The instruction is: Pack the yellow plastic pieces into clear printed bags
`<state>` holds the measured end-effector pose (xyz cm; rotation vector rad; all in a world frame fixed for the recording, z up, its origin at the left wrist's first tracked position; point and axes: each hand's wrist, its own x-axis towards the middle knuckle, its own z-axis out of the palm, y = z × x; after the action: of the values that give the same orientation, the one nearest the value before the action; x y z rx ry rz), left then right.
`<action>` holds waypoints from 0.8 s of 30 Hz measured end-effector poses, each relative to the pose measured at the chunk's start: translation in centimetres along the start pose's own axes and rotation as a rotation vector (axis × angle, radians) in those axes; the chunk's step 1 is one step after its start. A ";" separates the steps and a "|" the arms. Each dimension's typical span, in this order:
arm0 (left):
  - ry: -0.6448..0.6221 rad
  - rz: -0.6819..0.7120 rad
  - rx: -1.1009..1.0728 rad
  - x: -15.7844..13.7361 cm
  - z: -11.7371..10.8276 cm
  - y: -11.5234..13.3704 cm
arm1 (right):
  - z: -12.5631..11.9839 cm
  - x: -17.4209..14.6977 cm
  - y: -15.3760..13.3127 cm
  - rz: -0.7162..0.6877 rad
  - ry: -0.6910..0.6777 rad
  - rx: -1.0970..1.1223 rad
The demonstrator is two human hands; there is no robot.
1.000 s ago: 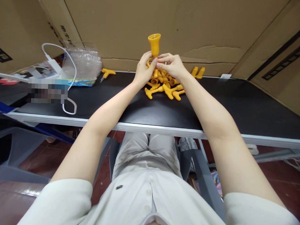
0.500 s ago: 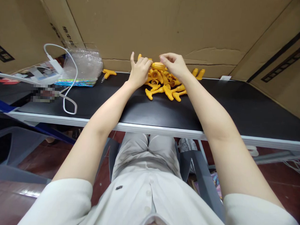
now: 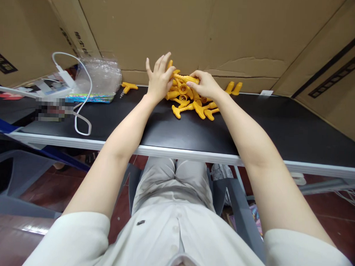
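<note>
A heap of yellow plastic parts [image 3: 193, 104] lies on the black table [image 3: 172, 129] near the cardboard wall. My left hand [image 3: 158, 78] hovers at the heap's left side with its fingers spread, touching the top pieces. My right hand [image 3: 206, 84] pinches one long yellow part [image 3: 185, 78] lying across the top of the heap. Part of the heap is hidden behind both hands.
A lone yellow T-shaped part [image 3: 128, 86] lies left of the heap, two more yellow pieces [image 3: 234, 87] to its right. A clear plastic bag [image 3: 98, 74], a white cable [image 3: 79, 114] and a charger sit at the left. Cardboard sheets [image 3: 181, 28] wall the back.
The yellow cup-shaped part I held upright above the heap has come down onto it. My left hand let go and spread its fingers; my right hand now holds a part lying flat.
</note>
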<state>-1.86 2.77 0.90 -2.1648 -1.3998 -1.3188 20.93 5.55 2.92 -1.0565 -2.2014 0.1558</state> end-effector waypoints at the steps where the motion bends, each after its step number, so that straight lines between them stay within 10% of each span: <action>1: -0.014 -0.013 0.011 0.0 0.0 -0.3 | 0.0 0.0 -0.2 -0.005 -0.001 -0.013; 24: -0.081 -0.005 0.044 -0.2 0.4 -1.1 | 0.0 -0.4 -1.3 -0.054 -0.078 -0.122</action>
<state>-2.52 3.46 0.21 -2.2097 -1.4514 -1.2029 20.26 4.38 3.24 -1.0713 -2.3320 0.0393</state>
